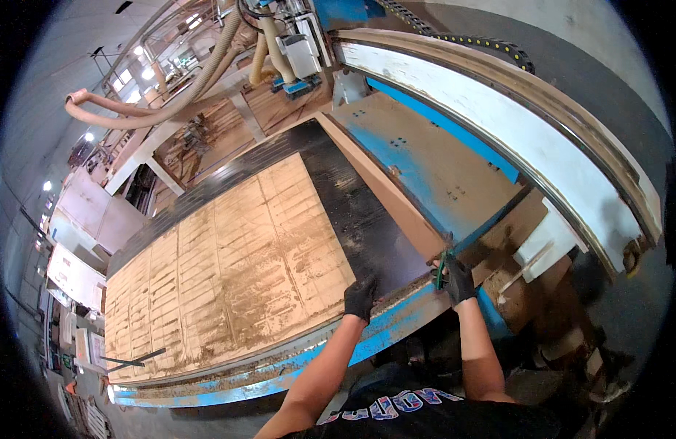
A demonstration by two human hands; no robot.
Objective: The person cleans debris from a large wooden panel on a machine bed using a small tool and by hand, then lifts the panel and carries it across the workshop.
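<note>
Bent round slim green tool (441,271) with gloved fingers of right hand (459,282): a grasp, just at right end of machine table's blue front rail (228,386). Tool too small to tell exact type. Set down on black sheet (352,192) with left hand (360,297), also gloved, near the close right corner of grooved tan board (228,241); black on black, so cannot tell how far spread or whether gripping the edge. Bordered in black along far and right sides, dusty brown over much of tan surface. Near left end of board, thin dark strips (140,361), crossed, poking past the edge. To the right, long white gantry beam (491,117) slanting across, closing off that side. Up top, at gantry's far end, blue dust brush (300,88); yellow-dotted cable chain (473,40) behind beam; ribbed hose (151,117) looping at upper left. Partly covered by forearms: blue rail.
</note>
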